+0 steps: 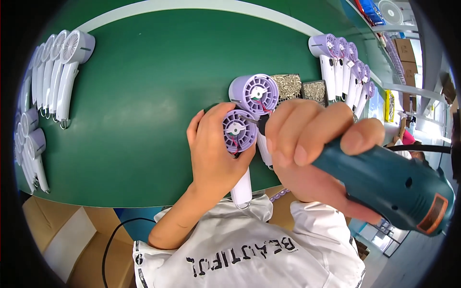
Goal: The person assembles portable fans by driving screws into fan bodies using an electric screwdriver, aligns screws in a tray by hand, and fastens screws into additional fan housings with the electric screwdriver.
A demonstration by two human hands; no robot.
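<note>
My left hand (209, 149) is closed around the head of a handheld fan (235, 128), whose lilac grille faces up and whose white handle points toward me. Red wires show in its open centre. In my right hand (312, 132) is a teal electric screwdriver (384, 180), held tilted, its tip pointing left to the upper right rim of the fan head. Whether the tip touches a screw I cannot tell. Just behind lies a second handheld fan (257, 92), its grille also up and red wires showing; its handle is partly hidden by my right hand.
Two small trays of screws, one (287, 85) and another (315, 90), sit beyond my right hand. Several fans with bare centres (328, 45) stand in a row at the right. Stacked fans (77, 45) line the left. Cardboard boxes (91, 240) are below the green table's (139, 115) near edge.
</note>
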